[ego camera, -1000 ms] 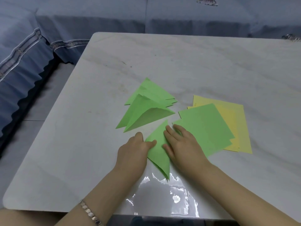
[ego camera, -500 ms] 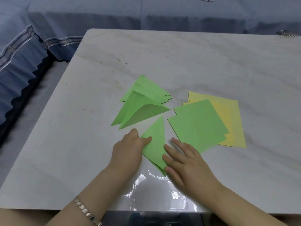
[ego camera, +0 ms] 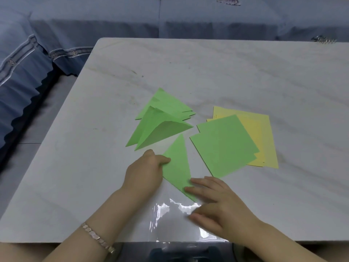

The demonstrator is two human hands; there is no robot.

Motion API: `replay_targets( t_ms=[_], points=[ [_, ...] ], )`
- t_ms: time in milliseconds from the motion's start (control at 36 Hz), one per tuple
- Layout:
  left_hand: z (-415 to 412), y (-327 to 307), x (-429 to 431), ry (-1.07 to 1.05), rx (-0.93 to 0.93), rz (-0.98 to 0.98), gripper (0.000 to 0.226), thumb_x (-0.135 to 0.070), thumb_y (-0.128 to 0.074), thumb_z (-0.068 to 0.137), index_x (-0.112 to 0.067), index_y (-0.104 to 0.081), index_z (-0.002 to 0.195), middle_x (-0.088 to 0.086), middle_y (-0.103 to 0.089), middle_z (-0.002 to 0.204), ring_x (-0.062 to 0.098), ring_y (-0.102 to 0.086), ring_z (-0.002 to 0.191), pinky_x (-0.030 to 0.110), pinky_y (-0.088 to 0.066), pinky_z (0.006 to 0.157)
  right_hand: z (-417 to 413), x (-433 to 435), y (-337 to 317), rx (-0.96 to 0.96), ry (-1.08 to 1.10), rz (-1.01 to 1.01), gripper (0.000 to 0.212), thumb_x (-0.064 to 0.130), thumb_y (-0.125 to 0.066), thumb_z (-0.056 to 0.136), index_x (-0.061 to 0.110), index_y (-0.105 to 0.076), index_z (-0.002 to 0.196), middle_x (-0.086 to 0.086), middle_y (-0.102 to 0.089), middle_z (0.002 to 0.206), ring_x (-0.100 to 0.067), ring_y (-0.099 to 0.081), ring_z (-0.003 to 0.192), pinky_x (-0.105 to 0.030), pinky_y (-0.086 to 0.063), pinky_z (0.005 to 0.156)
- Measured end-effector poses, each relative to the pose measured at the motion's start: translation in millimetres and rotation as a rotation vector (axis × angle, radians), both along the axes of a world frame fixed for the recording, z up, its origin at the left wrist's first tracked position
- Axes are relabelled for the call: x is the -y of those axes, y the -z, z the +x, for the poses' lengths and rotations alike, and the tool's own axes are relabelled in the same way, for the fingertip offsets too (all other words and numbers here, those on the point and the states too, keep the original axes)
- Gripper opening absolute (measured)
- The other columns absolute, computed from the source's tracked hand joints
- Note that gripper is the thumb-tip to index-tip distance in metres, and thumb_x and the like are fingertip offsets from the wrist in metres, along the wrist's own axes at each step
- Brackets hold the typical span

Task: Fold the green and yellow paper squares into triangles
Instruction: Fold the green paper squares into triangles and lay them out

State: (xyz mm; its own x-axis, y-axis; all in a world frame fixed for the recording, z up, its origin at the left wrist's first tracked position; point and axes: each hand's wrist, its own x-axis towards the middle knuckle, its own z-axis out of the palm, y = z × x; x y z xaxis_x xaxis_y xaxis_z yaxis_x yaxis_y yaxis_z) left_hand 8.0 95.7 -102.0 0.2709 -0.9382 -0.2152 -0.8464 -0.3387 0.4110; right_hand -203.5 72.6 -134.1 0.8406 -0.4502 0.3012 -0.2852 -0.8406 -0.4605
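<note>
A folded green triangle (ego camera: pixel 177 163) lies flat near the table's front edge, one tip pointing away from me. My left hand (ego camera: pixel 145 173) holds its left corner, thumb on top and fingers curled. My right hand (ego camera: pixel 211 203) presses straight fingers on the triangle's near tip. Behind lies a pile of folded green triangles (ego camera: pixel 162 121). To the right, flat green squares (ego camera: pixel 224 146) overlap a stack of yellow squares (ego camera: pixel 264 140).
The white marble table (ego camera: pixel 207 72) stretches far behind and to both sides of the papers. A blue sofa (ego camera: pixel 113 19) runs along the back and left. A small metal object (ego camera: pixel 323 40) sits at the far right edge. Glare (ego camera: pixel 175 218) marks the front edge.
My right hand has slid down the triangle from its middle to its near tip. The left hand has stayed on the left corner.
</note>
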Motion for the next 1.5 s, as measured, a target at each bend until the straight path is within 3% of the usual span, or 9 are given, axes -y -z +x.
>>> replay_targets(
  t_ms=[139,278,444,667,861,1056,1167,1250,1500],
  points=[
    [-5.8,-21.0,-1.5,-0.369,-0.634,-0.136,0.03,-0.002,-0.047,0.088,-0.019,-0.07,0.094,0.0,-0.063,0.063,0.008,-0.061,0.053,0.021,-0.051,0.062,20.4,1.9,-13.6,-0.001,0.218,0.039,0.051,0.055,-0.06,0.073,0.023,-0.054,0.112,0.003,-0.061,0.12,-0.01,-0.048,0.114,-0.022,-0.031,0.096],
    [-11.4,-47.6,-5.2,-0.473,-0.835,-0.298,0.018,-0.01,-0.061,0.086,-0.02,-0.068,0.072,-0.005,-0.069,0.06,0.012,-0.064,0.054,0.027,-0.055,0.068,42.0,10.8,-27.9,0.136,0.401,0.067,0.018,0.022,-0.058,0.076,0.021,-0.063,0.094,0.007,-0.068,0.089,-0.005,-0.055,0.084,-0.016,-0.041,0.071],
    [5.8,-41.5,-8.2,-0.03,-0.25,-0.446,0.017,-0.039,-0.077,0.068,-0.027,-0.069,0.077,-0.021,-0.038,0.09,0.005,-0.035,0.088,-0.001,-0.026,0.078,42.3,33.4,-46.3,0.234,0.435,0.473,0.022,0.012,-0.067,0.081,0.034,-0.068,0.082,0.034,-0.063,0.077,0.012,-0.057,0.08,-0.004,-0.039,0.073],
    [41.7,-19.4,27.1,-0.201,-0.087,-0.316,0.021,-0.026,-0.056,0.089,-0.006,-0.056,0.084,0.009,-0.06,0.077,0.032,-0.054,0.077,0.039,-0.042,0.066,3.0,50.6,-42.2,-0.211,0.574,0.289,0.056,0.034,-0.071,0.077,0.02,-0.052,0.128,0.004,-0.048,0.134,-0.011,-0.04,0.127,-0.016,-0.023,0.102],
    [48.8,-10.1,45.4,-0.269,0.155,-0.405,0.063,-0.012,-0.067,0.08,-0.01,-0.038,0.136,0.019,-0.044,0.124,0.037,-0.041,0.115,0.045,-0.033,0.095,-15.6,45.7,-29.9,-0.465,0.529,0.169,0.074,0.052,-0.064,0.078,0.017,-0.039,0.139,-0.003,-0.028,0.15,-0.019,-0.025,0.139,-0.028,-0.019,0.111],
    [29.7,18.0,25.7,0.223,0.375,-0.604,0.03,-0.024,-0.047,0.075,-0.013,-0.063,0.099,0.013,-0.065,0.107,0.027,-0.05,0.103,0.037,-0.031,0.087,-5.5,51.4,-25.7,-0.573,0.549,-0.02,0.05,0.037,-0.056,0.062,0.001,-0.071,0.094,-0.018,-0.07,0.095,-0.032,-0.069,0.086,-0.037,-0.056,0.061],
    [22.9,27.6,13.6,0.195,0.537,-0.503,0.05,-0.025,-0.045,0.079,-0.014,-0.049,0.127,0.01,-0.057,0.129,0.025,-0.038,0.125,0.046,-0.019,0.107,-5.0,51.6,-36.5,-0.586,0.515,-0.029,0.05,0.025,-0.056,0.066,-0.003,-0.066,0.106,-0.016,-0.071,0.093,-0.032,-0.069,0.088,-0.032,-0.055,0.061],
    [28.6,28.0,15.4,0.157,0.549,-0.469,0.058,-0.021,-0.053,0.079,-0.019,-0.038,0.135,0.016,-0.046,0.139,0.03,-0.031,0.131,0.046,-0.009,0.11,-3.1,53.4,-42.5,-0.64,0.504,0.036,0.063,0.043,-0.053,0.082,0.004,-0.049,0.131,-0.015,-0.058,0.127,-0.029,-0.052,0.122,-0.036,-0.046,0.093],
    [38.3,37.2,24.6,0.242,0.54,-0.472,0.053,0.005,-0.076,0.052,-0.012,-0.065,0.101,0.02,-0.056,0.119,0.028,-0.042,0.106,0.04,-0.029,0.085,-1.1,47.5,-32.6,-0.649,0.591,-0.043,0.05,0.032,-0.084,0.043,0.003,-0.071,0.082,-0.01,-0.071,0.078,-0.027,-0.07,0.073,-0.029,-0.052,0.047]
  ],
)
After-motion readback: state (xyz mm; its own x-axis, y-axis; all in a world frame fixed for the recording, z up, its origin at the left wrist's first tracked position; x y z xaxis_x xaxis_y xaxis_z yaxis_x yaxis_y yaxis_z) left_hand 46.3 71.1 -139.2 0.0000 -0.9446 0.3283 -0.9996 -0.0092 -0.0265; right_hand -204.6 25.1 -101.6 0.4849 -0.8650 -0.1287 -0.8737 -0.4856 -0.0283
